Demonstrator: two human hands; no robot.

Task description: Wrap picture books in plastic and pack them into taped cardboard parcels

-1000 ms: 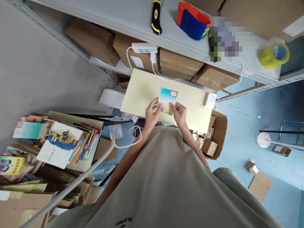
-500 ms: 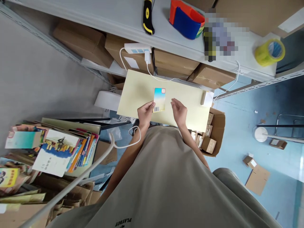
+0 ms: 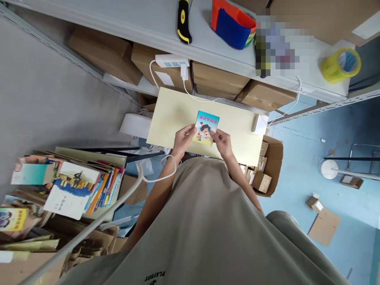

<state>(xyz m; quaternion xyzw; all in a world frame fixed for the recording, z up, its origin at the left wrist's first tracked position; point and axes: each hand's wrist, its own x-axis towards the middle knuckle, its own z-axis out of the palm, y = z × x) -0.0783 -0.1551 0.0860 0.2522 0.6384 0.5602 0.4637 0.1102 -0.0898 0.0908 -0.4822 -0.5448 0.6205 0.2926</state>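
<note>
- The book (image 3: 207, 128) is held up over the near part of the pale table (image 3: 169, 114), its blue-to-yellow cover with a cartoon figure facing the wearer.
- The left hand (image 3: 184, 139) pinches the book's left edge between thumb and fingers.
- The right hand (image 3: 223, 143) grips the lower right edge, thumb on the cover.
- Beside the table's right end, lower down, stands an open carton (image 3: 276, 162). Small brown boxes (image 3: 261, 182) sit in it, shiny tape on several; the table and right arm hide part of the load.
- A white box (image 3: 260, 124) rests on the table's right end; its contents cannot be seen.
- Behind the table, the lower shelf (image 3: 117, 81) bears a row of brown cartons (image 3: 103, 51), what they hold out of sight. A power strip (image 3: 172, 60) is in front of one, with a white plug (image 3: 184, 72) in it.
- The upper shelf (image 3: 139, 23) carries a black-and-yellow cutter (image 3: 184, 21), a red-and-blue band (image 3: 233, 25) and a yellow tape roll (image 3: 341, 65); one patch there is blurred out.
- At left, books (image 3: 71, 190) lie piled above layers of brown cardboard (image 3: 26, 263).
- On the blue floor (image 3: 299, 158), a small box (image 3: 314, 204) stands by a cardboard sheet (image 3: 325, 226).
</note>
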